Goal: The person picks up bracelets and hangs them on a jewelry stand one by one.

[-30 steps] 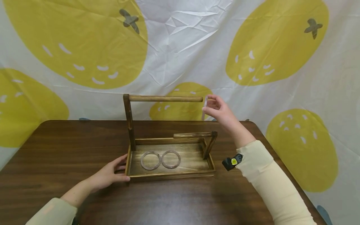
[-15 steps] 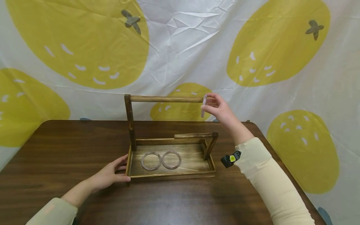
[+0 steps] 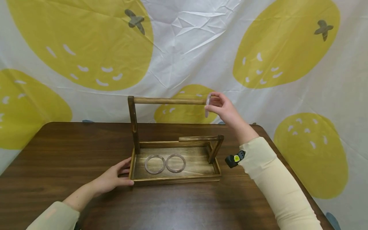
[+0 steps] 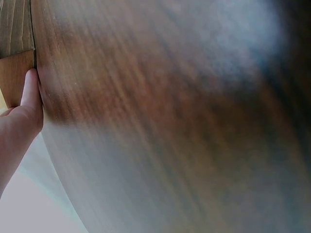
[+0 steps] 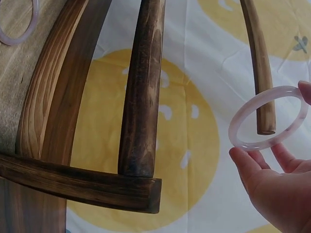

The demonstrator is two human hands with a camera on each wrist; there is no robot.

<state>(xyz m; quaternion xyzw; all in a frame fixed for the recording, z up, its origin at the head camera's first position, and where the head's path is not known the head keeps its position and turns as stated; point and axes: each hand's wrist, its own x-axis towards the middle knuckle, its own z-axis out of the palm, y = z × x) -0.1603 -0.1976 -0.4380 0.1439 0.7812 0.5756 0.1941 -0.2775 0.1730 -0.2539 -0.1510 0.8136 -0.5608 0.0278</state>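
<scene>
My right hand pinches a pale pink bangle between thumb and fingers at the free end of the upper wooden rod. In the right wrist view the rod's end shows inside the ring, and in the head view the bangle stands nearly edge-on around it. My left hand holds the left end of a wooden jewelry stand, thumb at the front corner and fingers along the side. The left wrist view shows the thumb against the wood; the other fingers are mostly hidden. Two similar bangles lie side by side in its tray.
A lower, shorter rod reaches left from the stand's right post. The tall left post carries the upper rod. Beneath is a dark wooden table, with a fruit-printed cloth hanging behind it.
My right hand has moved slightly left and up, bringing the bangle from beside the rod's tip to around it. The left hand keeps its hold, and the two tray bangles stay put.
</scene>
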